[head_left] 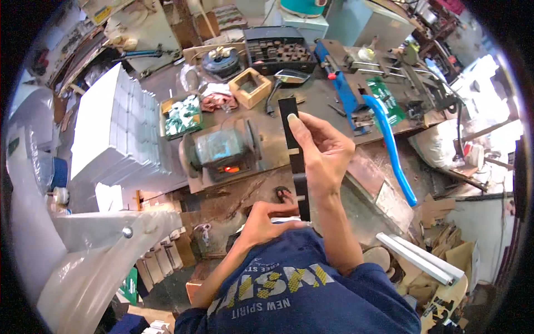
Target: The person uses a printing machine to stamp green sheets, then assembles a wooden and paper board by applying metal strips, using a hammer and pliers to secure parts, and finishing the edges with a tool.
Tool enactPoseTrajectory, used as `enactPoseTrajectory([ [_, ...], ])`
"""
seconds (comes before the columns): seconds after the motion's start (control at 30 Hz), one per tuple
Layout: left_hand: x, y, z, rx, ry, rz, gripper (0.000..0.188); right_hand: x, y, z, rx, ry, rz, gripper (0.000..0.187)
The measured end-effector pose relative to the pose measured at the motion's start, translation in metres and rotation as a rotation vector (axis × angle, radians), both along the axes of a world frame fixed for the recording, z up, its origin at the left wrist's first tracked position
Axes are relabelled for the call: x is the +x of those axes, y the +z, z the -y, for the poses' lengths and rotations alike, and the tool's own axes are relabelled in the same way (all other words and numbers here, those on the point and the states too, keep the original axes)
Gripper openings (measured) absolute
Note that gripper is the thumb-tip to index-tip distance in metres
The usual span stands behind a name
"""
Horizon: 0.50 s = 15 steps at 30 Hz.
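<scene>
A long, narrow black bar with pale bands across it stands nearly upright in front of my body. My right hand grips its upper part, the thumb lying flat along its face. Near the bar's lower end, my left hand pinches it between thumb and fingers. Just beyond the bar is the workbench with a bench grinder, its wheels on either side of a dusty grey body.
Tall stacked white panels stand at the left. On the bench are a wooden box, a tray of small pieces, a black toolbox and a blue-handled lever machine. White bars and cardboard scraps lie right.
</scene>
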<state>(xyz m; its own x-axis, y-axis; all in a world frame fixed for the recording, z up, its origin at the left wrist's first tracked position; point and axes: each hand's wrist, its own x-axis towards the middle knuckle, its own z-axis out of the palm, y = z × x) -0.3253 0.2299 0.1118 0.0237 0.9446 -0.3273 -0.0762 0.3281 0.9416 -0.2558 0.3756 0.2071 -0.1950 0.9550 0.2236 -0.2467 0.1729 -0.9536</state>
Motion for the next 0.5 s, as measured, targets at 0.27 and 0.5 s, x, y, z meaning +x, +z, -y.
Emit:
enactPoseTrajectory([
  [0.27, 0.012, -0.011, 0.008, 0.064, 0.353, 0.052, 0.012, 0.036, -0.016, -0.042, -0.149, -0.166, 0.01, 0.019],
  [0.5, 0.01, -0.02, 0.026, 0.062, 0.445, 0.0, 0.019, 0.08, -0.046, -0.092, -0.229, -0.22, 0.34, 0.026],
])
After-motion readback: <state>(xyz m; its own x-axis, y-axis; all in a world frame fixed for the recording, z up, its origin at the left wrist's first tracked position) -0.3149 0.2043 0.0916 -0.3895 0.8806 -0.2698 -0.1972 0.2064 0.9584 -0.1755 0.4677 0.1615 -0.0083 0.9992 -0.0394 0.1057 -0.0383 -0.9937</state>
